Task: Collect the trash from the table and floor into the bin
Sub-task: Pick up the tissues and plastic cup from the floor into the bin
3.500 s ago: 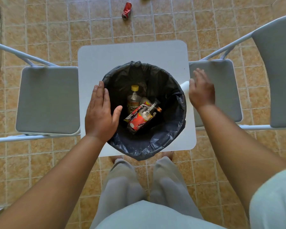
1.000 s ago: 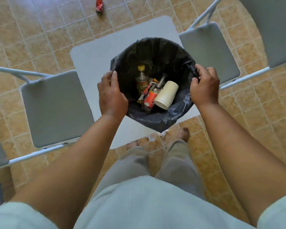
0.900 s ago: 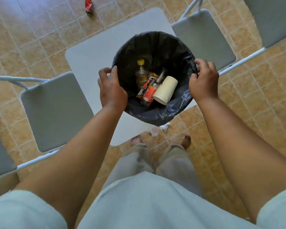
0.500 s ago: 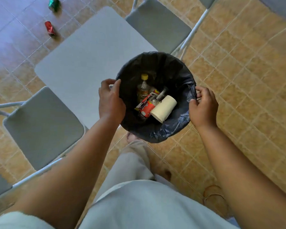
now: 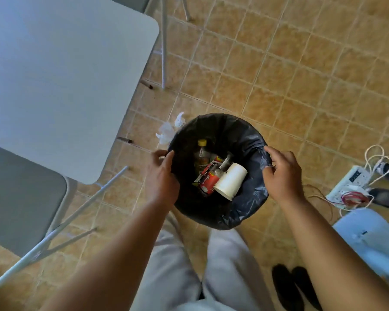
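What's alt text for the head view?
Both hands, left hand and right hand, grip the rim of a black-lined bin above tiled floor; inside lie a paper cup, bottle and red can. Crumpled tissue lies beside it.

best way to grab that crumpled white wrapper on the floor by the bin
Pinch the raised, crinkled peak of the crumpled white wrapper from above. It lies loose on the tiled floor, against the bin and near a table leg, so side approaches look cramped.

I can read no text: print on the red wrapper [image 5: 208,179] and bottle [image 5: 201,157] label is too blurred.
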